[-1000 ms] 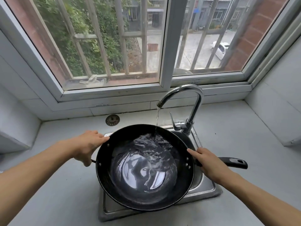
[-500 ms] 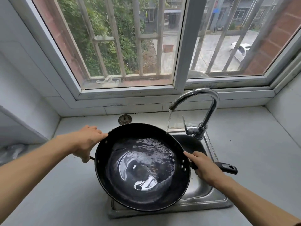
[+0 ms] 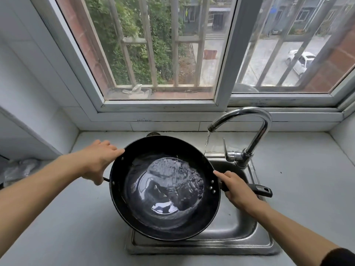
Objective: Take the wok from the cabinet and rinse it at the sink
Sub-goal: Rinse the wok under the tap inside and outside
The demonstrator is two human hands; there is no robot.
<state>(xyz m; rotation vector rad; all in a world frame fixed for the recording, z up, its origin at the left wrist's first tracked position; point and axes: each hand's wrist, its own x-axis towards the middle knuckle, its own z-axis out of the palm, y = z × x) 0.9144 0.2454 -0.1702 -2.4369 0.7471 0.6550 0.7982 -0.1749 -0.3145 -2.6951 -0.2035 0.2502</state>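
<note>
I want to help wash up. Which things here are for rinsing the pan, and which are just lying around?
For the job:
round black metal wok holding water
curved shiny chrome tap, running
steel sink
left hand on the wok's rim
right hand gripping its black handle

Just lying about:
crumpled clear plastic on the grey counter
pale rag on the window ledge

Grey counter [image 3: 299, 181] — steel sink [image 3: 238, 244] set in.
</note>
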